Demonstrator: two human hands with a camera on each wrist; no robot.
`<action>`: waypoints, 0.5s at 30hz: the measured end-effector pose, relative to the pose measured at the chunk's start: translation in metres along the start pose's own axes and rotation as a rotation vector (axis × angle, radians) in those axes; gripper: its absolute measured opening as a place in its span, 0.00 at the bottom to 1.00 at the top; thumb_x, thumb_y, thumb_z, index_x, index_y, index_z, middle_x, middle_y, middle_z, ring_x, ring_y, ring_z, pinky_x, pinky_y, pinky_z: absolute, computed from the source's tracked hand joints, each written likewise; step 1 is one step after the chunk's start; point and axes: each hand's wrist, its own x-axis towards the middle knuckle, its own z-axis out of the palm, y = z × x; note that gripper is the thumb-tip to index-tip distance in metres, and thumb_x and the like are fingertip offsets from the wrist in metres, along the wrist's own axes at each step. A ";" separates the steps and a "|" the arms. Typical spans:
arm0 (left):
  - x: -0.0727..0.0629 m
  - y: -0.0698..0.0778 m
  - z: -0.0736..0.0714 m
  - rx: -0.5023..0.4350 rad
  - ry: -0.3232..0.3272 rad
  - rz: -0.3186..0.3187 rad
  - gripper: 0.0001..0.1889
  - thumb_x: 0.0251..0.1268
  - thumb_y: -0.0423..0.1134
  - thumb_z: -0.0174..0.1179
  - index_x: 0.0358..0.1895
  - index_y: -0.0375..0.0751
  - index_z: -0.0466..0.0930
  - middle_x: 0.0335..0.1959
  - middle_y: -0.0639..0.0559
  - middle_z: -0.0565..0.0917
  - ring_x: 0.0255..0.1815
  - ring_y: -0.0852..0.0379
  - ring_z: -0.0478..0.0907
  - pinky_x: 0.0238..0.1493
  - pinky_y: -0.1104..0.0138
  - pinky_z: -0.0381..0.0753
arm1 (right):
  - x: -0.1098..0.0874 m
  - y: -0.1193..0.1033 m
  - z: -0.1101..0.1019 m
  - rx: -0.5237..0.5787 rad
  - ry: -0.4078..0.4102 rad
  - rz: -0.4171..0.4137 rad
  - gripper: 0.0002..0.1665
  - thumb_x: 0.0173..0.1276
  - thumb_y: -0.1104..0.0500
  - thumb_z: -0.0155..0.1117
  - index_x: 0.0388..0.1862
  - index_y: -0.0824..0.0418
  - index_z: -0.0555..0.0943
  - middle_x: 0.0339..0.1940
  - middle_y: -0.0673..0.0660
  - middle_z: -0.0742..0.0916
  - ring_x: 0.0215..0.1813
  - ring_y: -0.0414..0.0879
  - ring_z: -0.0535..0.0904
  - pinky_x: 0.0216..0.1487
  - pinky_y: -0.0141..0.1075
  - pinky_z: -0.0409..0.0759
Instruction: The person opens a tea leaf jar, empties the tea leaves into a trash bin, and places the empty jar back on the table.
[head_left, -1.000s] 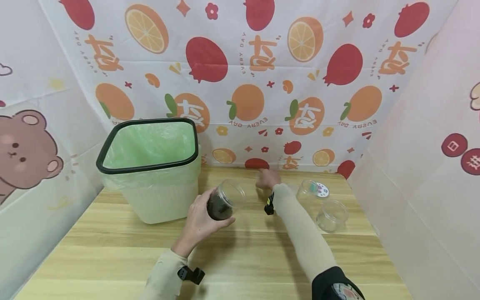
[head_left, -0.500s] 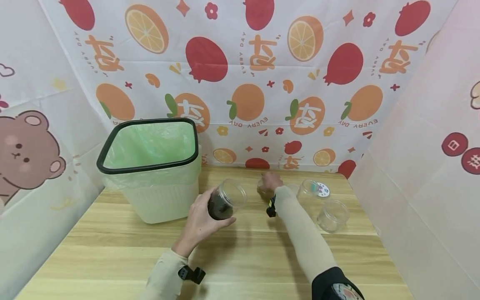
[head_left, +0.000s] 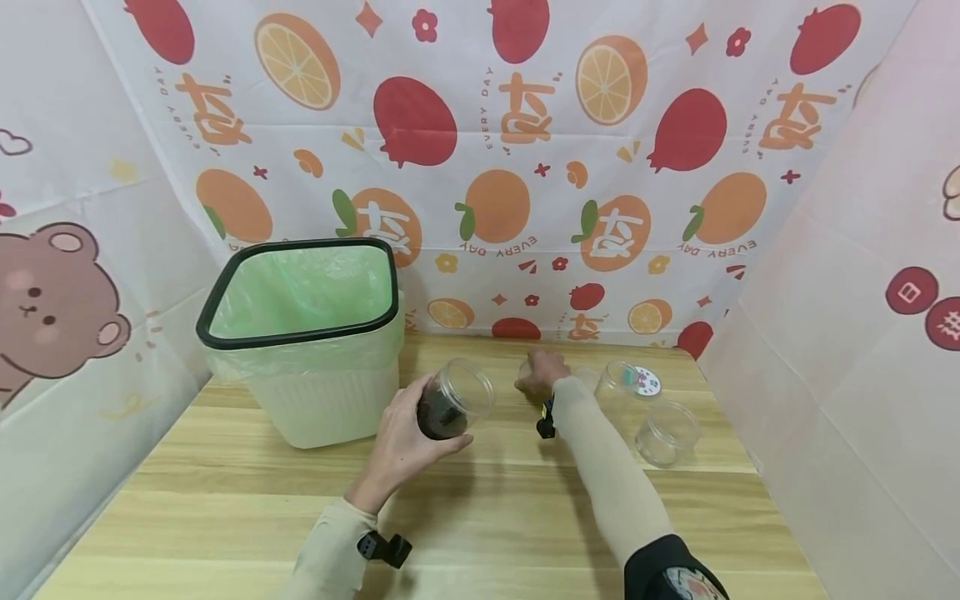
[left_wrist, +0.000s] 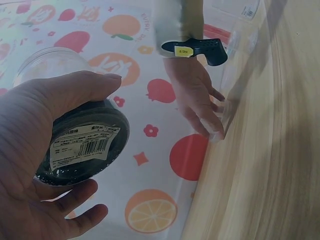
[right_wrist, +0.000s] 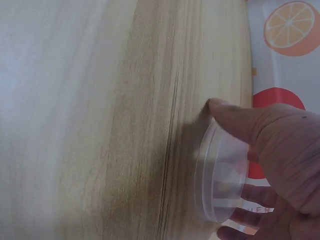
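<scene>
My left hand (head_left: 405,437) grips a clear jar (head_left: 467,388) with dark contents, tilted above the table beside the bin. In the left wrist view, the thumb and fingers wrap the jar, and its labelled base (left_wrist: 85,147) faces the camera. Near the back wall, my right hand (head_left: 542,372) is low at the tabletop over a clear round lid (right_wrist: 227,175). The right wrist view has the thumb at one edge of the lid and the other fingers at the opposite edge, gripping it. From the head view the hand covers most of the lid.
A white bin (head_left: 330,404) with a green liner and black rim stands at the left. To the right are two clear jars, one upright (head_left: 666,435) and one (head_left: 617,385) further back, beside a round printed disc (head_left: 647,382). A patterned cloth wall (head_left: 487,108) borders the table's back.
My right hand has shifted slightly to the right at the back of the table, its fingers around the lid. The left hand and jar stay almost still.
</scene>
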 end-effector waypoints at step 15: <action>0.002 0.000 0.000 -0.091 0.012 -0.010 0.56 0.34 0.47 0.86 0.70 0.47 0.60 0.60 0.43 0.82 0.61 0.44 0.79 0.61 0.47 0.79 | 0.010 0.000 -0.011 0.022 0.006 0.009 0.45 0.72 0.39 0.61 0.78 0.62 0.63 0.78 0.66 0.69 0.79 0.68 0.61 0.77 0.66 0.59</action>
